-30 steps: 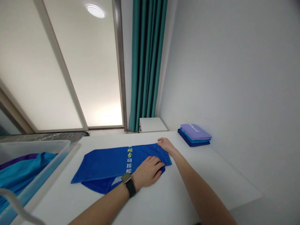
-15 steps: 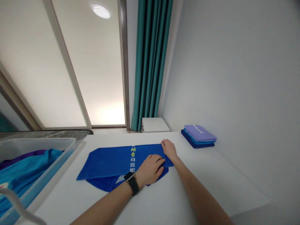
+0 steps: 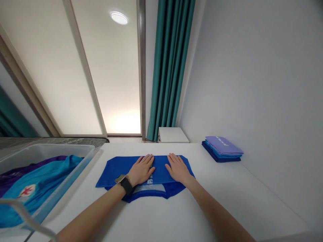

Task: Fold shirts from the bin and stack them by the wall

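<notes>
A blue T-shirt lies partly folded on the white table, its neckline on the side closest to me. White printing shows between my hands, partly covered by them. My left hand, with a black watch on the wrist, rests flat on the shirt left of the print. On the right half of the shirt, my right hand is also laid flat, fingers stretched away from me. Neither hand grips the cloth.
A stack of folded shirts, purple on top of blue ones, sits by the wall at right. At left stands a translucent plastic bin with turquoise and purple clothes. A white cabinet is beyond the table.
My right hand has left the shirt's right far corner and flattened onto the cloth. My left hand has shifted left and away from me. The shirt's right side lies straighter; the view has turned left.
</notes>
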`<state>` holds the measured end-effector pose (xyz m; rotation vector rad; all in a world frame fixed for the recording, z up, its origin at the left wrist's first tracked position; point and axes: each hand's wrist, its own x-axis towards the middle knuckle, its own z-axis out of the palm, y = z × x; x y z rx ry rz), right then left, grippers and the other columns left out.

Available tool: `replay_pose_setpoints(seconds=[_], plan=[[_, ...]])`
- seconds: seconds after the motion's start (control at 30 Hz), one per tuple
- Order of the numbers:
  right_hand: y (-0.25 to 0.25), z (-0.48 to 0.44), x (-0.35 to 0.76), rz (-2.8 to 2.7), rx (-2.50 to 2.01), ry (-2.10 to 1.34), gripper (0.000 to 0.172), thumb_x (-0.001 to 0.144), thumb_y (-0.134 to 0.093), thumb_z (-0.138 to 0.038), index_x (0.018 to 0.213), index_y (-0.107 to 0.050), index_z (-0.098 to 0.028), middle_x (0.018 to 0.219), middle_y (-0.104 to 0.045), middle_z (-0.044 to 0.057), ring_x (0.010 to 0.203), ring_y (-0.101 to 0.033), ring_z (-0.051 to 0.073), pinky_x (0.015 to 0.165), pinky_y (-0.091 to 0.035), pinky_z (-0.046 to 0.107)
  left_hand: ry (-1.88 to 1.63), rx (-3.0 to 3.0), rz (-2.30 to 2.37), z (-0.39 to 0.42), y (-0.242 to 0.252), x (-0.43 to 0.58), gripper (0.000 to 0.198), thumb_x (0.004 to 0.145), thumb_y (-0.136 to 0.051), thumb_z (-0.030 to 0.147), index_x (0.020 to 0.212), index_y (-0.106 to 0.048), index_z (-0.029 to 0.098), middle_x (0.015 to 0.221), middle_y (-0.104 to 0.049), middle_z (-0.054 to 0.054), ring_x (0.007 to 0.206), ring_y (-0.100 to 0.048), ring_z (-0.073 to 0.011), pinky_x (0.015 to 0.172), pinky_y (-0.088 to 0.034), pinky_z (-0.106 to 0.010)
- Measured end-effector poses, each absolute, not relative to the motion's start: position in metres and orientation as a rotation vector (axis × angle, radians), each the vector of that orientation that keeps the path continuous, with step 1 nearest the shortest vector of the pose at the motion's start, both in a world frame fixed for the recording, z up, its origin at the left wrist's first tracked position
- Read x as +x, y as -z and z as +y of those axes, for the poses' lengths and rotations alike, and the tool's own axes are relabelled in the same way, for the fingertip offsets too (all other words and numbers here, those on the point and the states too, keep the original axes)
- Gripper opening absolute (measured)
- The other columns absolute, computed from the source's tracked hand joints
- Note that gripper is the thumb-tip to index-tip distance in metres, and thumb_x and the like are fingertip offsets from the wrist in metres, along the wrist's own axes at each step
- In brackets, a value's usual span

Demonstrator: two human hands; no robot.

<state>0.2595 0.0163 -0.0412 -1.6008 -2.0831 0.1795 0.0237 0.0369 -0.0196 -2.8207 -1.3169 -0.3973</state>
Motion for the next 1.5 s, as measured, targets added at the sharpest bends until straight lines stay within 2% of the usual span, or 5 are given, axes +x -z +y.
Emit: replay_pose_setpoints(seconds=[0.2, 0.47, 1.0, 1.2, 1.5], plan=[[0.056, 0.018, 0.264, -1.99, -1.671, -0.257, 0.066, 0.089, -0.044, -0.056, 0.142, -0.046, -0.016, 0.151, -0.038, 0.012, 0.143, -0.025, 0.029, 0.118, -0.007, 0.045, 0.383, -2.725, -1.522, 0.041, 0.028, -0.015, 0.054, 0.099, -0.032, 0.045, 0.146, -0.039, 0.02, 0.152, -0.037, -0.01, 0.141, -0.032, -0.0243, 0.115, -0.023, -0.045], [0.044, 0.014, 0.27, -2.172, -2.074, -0.092, 0.075, 0.096, -0.022, -0.055, 0.149, -0.026, -0.002, 0.157, -0.023, 0.016, 0.146, -0.014, 0.027, 0.118, -0.008, 0.041, 0.263, -2.7, -1.579, 0.055, 0.03, -0.034, 0.057, 0.099, -0.027, 0.048, 0.148, -0.034, 0.02, 0.154, -0.033, -0.006, 0.144, -0.027, -0.0219, 0.117, -0.019, -0.043], [0.046, 0.021, 0.295, -2.267, -2.054, -0.035, 0.076, 0.096, -0.018, -0.057, 0.149, -0.029, -0.004, 0.157, -0.024, 0.014, 0.146, -0.016, 0.026, 0.118, -0.012, 0.04, 0.329, -2.617, -1.733, 0.051, 0.032, -0.098, 0.053, 0.098, -0.029, 0.046, 0.144, -0.041, 0.022, 0.152, -0.038, -0.007, 0.141, -0.032, -0.0238, 0.116, -0.018, -0.048], [0.039, 0.016, 0.295, -2.257, -2.01, 0.038, 0.067, 0.098, -0.021, -0.048, 0.146, -0.035, -0.004, 0.154, -0.031, 0.015, 0.144, -0.023, 0.026, 0.118, -0.016, 0.043, 0.584, -2.415, -2.005, 0.072, 0.023, -0.125, 0.045, 0.094, -0.034, 0.036, 0.12, -0.064, 0.015, 0.121, -0.064, -0.013, 0.112, -0.056, -0.0269, 0.098, -0.042, -0.039], [-0.002, -0.033, 0.201, -2.54, -1.333, -0.091, 0.051, 0.1, -0.03, -0.037, 0.145, -0.04, -0.015, 0.151, -0.038, 0.008, 0.142, -0.029, 0.021, 0.119, -0.018, 0.044, 0.633, -2.321, -2.15, 0.072, 0.015, -0.118, 0.039, 0.091, -0.04, 0.045, 0.096, -0.071, 0.022, 0.103, -0.066, -0.01, 0.104, -0.055, -0.03, 0.088, -0.039, -0.043]])
